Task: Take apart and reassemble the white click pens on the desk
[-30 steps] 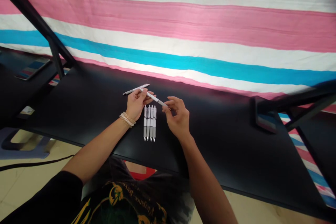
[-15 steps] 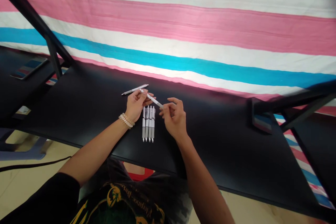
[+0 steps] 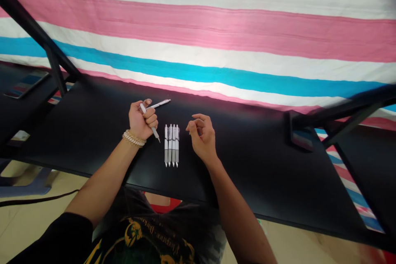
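Observation:
My left hand (image 3: 142,120) is closed around a white and grey click pen (image 3: 155,133), whose silver tip points down and to the right. Just beyond those fingers another white pen (image 3: 161,103) lies slanted on the black table, its near end hidden behind the hand. Between my hands, several matching pens (image 3: 171,145) lie side by side in a neat row, tips toward me. To the right of the row, my right hand (image 3: 203,136) hovers with loosely curled fingers, and I see nothing in it.
A black table (image 3: 247,173) spans the view, with a striped cloth (image 3: 216,29) behind it. Black metal braces (image 3: 57,66) rise at both sides. A phone-like dark slab (image 3: 298,132) leans by the right brace, and another flat device (image 3: 26,83) lies far left.
My right hand has let go of the pen's grip end. The left hand has moved left with the pen and turned it tip-down, fingers now wrapped round it.

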`<state>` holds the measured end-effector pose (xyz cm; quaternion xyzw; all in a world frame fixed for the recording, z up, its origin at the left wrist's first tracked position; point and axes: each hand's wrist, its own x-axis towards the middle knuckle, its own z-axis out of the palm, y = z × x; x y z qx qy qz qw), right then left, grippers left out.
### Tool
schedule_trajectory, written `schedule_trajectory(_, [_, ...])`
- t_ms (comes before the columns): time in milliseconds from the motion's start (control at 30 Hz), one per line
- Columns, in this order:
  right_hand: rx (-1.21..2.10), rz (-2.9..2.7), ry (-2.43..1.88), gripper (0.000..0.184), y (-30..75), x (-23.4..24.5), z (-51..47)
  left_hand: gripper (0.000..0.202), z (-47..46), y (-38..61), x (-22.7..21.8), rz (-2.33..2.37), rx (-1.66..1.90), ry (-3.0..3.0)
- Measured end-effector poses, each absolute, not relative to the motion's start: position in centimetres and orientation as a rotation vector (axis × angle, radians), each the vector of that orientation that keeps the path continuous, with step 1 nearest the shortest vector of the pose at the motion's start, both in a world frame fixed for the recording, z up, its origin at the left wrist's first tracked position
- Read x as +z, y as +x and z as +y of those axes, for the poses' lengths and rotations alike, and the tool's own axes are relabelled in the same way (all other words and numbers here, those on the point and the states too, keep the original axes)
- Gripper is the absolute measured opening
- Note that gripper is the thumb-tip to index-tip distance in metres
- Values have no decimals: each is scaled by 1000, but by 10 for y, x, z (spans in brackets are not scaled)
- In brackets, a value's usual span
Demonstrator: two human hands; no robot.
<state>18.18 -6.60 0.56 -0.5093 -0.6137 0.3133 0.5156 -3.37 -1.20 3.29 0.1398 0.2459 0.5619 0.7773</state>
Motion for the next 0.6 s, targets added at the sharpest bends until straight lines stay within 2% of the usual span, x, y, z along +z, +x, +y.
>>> schedule_trajectory(367, [740,-1453,-1296,23,184,12,-68,57,-6,-54,38,561,1373,375])
schedule_trajectory(600, [728,-1532,-1281,21,181,12,-68,51,-5,-61,41,580,1420,423])
